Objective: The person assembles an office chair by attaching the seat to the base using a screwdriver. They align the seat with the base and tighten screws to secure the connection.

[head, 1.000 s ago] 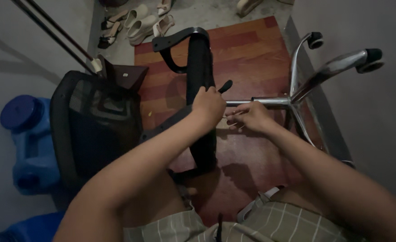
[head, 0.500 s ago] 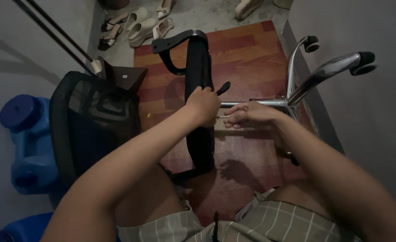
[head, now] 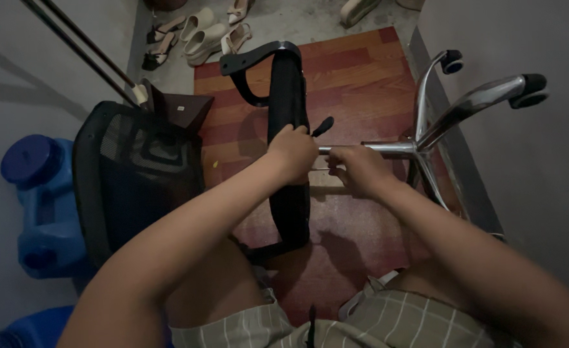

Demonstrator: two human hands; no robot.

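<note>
head cam only here. my left hand (head: 292,153) is curled shut around the edge of the black seat (head: 288,138), which stands on its side on the reddish floor (head: 362,71). my right hand (head: 356,169) is just beside it, fingers pressed together on the chrome column (head: 378,148) of the base (head: 452,116); can't tell what's inside the grip. the base lies tipped over against the wall on my right, casters up. a mesh backrest (head: 136,174) sits left of the seat, blue jugs (head: 39,200) beyond it, sandals (head: 201,35) up top.
</note>
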